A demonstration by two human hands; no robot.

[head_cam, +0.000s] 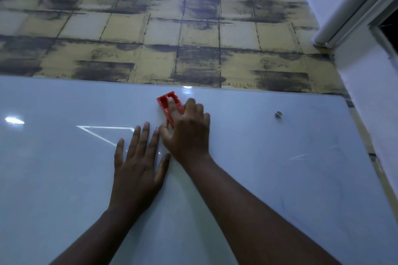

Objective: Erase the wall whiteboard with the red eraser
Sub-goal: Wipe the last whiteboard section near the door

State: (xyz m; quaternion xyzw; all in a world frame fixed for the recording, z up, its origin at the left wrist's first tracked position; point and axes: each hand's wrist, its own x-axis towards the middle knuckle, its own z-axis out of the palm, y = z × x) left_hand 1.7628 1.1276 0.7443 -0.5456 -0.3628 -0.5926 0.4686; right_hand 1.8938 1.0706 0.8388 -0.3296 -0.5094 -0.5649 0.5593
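Observation:
The wall whiteboard (pixel 247 157) is a glossy pale-blue sheet that fills the lower part of the view. My right hand (pixel 188 133) grips the red eraser (pixel 167 102) and holds it against the board close to its top edge; only the eraser's upper end shows beyond my fingers. My left hand (pixel 137 165) rests flat on the board just left of the right hand, fingers straight and spread. Faint blue marker traces (pixel 286 204) show on the board at lower right, and fainter smears lie further right.
A round metal mounting stud (pixel 278 114) sits near the board's upper right corner. Yellow-and-grey checked wallpaper (pixel 172 28) covers the wall above. A white side wall and a roller-blind tube (pixel 353 8) stand at the right. Light reflections lie on the board's left half.

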